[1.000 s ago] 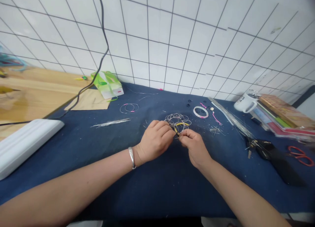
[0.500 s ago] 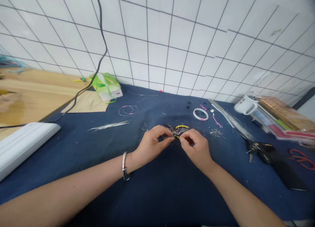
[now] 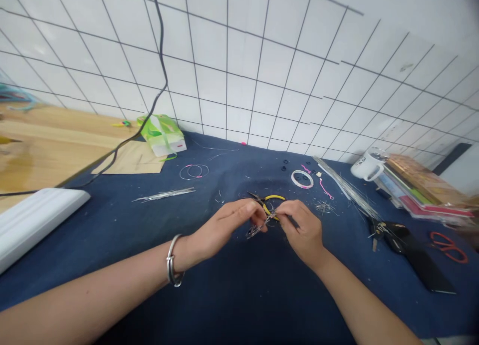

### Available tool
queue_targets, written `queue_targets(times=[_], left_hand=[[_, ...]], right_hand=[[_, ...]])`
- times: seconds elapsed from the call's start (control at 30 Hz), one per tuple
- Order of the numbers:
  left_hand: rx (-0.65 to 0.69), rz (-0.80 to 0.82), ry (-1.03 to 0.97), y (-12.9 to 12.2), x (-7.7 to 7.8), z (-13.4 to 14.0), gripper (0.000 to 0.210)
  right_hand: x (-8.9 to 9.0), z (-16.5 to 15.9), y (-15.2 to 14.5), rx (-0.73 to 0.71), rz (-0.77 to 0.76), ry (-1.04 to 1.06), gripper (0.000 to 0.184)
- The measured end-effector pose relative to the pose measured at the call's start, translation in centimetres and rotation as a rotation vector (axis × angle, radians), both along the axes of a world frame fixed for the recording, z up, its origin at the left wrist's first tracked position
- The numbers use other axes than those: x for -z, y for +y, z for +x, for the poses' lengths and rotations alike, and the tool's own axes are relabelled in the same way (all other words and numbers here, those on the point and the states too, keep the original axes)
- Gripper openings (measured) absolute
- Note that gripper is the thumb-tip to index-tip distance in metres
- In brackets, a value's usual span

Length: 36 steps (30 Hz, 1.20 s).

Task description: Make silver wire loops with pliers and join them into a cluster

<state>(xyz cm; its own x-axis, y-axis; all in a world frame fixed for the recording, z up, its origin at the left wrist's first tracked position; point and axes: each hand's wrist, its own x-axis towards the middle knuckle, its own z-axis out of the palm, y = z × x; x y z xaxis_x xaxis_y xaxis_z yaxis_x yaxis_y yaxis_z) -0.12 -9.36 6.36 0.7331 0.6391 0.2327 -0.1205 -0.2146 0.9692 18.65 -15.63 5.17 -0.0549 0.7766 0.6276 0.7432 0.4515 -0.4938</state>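
Note:
Between my hands is a small tangled silver wire piece [image 3: 255, 229], too fine to make out fully. My left hand [image 3: 234, 222] is curled around it, thumb on top, with part of it sticking out below the fingers. My right hand [image 3: 301, 227] pinches the piece's right end between thumb and fingertips. Just behind the hands lie pliers with yellow handles [image 3: 275, 197], open on the blue cloth [image 3: 224, 295] and partly covered by my fingers. Short wire bits [image 3: 326, 208] are heaped to the right of my right hand.
Long wires lie in a bundle [image 3: 342, 182] at right and a smaller bundle [image 3: 164, 194] at left. A white ring [image 3: 293, 179], a mug [image 3: 368, 164], stacked books [image 3: 422, 185], a black phone [image 3: 430, 265] and red-handled scissors [image 3: 449, 246] are rightward. A tissue pack [image 3: 161, 135] stands back left.
My left hand has turned and the wire piece has tilted, its end now hanging lower and toward me. More of the pliers shows behind the hands. The view has shifted slightly.

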Motion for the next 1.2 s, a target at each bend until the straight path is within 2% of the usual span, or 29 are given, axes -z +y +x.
queue_targets(times=[0.1,0.3,0.4,0.57,0.67,0.87,1.03,1.2], left_hand=[[0.024,-0.075,0.036,0.5,0.3,0.0,0.020],[0.010,0.038,0.108,0.9,0.6,0.0,0.007],[-0.091,0.182,0.175,0.9,0.8,0.1,0.002],[-0.278,0.541,0.264,0.8,1.1,0.1,0.006],[-0.296,0.743,0.298,0.8,1.2,0.1,0.008],[-0.246,1.095,0.357,0.4,2.2,0.3,0.008],[-0.179,1.262,0.401,0.2,2.3,0.5,0.013],[-0.241,1.250,0.412,0.2,2.4,0.7,0.013]], right_hand=[[0.2,-0.1,0.0,-0.009,0.006,0.014,0.015],[0.4,-0.1,0.0,0.026,0.034,0.029,0.012],[0.7,-0.2,0.1,0.001,0.046,0.008,0.014],[0.7,-0.3,0.1,-0.065,0.018,-0.053,0.021],[0.5,-0.4,0.0,-0.072,-0.016,-0.078,0.021],[0.6,-1.4,-0.3,0.060,-0.055,-0.277,0.012],[1.1,-2.0,-0.6,0.133,-0.070,-0.386,0.013],[1.5,-1.9,-0.6,0.171,-0.059,-0.353,0.016]])
